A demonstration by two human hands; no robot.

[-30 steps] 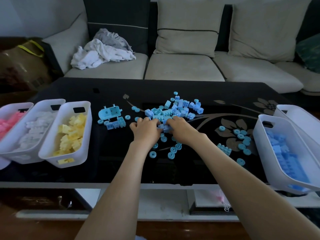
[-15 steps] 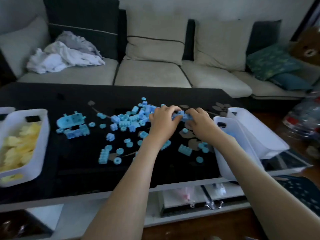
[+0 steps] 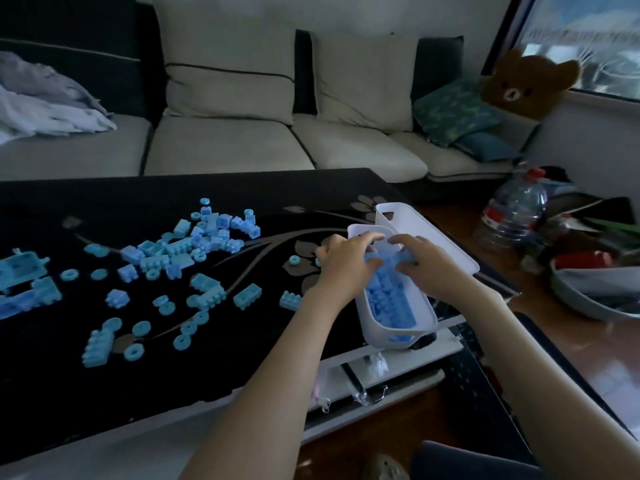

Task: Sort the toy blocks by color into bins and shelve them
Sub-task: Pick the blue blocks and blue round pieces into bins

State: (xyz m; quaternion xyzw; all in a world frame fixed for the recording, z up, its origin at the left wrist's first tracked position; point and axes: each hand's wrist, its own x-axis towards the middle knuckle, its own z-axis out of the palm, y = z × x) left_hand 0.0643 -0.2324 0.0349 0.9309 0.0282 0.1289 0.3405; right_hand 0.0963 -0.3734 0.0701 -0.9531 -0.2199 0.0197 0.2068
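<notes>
Dim living room, pale sofa (image 3: 225,147) along the far side, a heap of laundry (image 3: 41,105) at far left and a bear cushion (image 3: 526,81) at far right; dark glass surface (image 3: 104,393) with a floral pattern in front of it. White bin (image 3: 424,318) sits at the near right corner of the surface, its near end seemingly right at the edge; second bin (image 3: 408,216), also white, lies against its far right side. Left grip (image 3: 341,266) and right grip (image 3: 427,268) hover side by side over the far end of the white bin, fingers bent and cupped downward, blue pieces showing under the fingertips; cannot tell whether either grip clasps those pieces or has let them go. Binned blocks (image 3: 388,303) cover the bin floor: pale blue studded bricks, jumbled flat. Loose blue blocks (image 3: 194,251) lie well apart to the left: a dense heap mid-surface, scattered bricks and ring-shaped wheels toward the near edge, a larger chassis-like piece (image 3: 20,271) at far left. Judgement: the step in hand is emptying a two-handed scoop into the bin; best done low between the walls, fingers opening from the middle outward so the small rings drop in rather than bounce off the rim; wrists kept off the bin wall, since the bin looks close to the edge and a push could tip it. Plenty of blue left to gather; this bin not yet shelved.
</notes>
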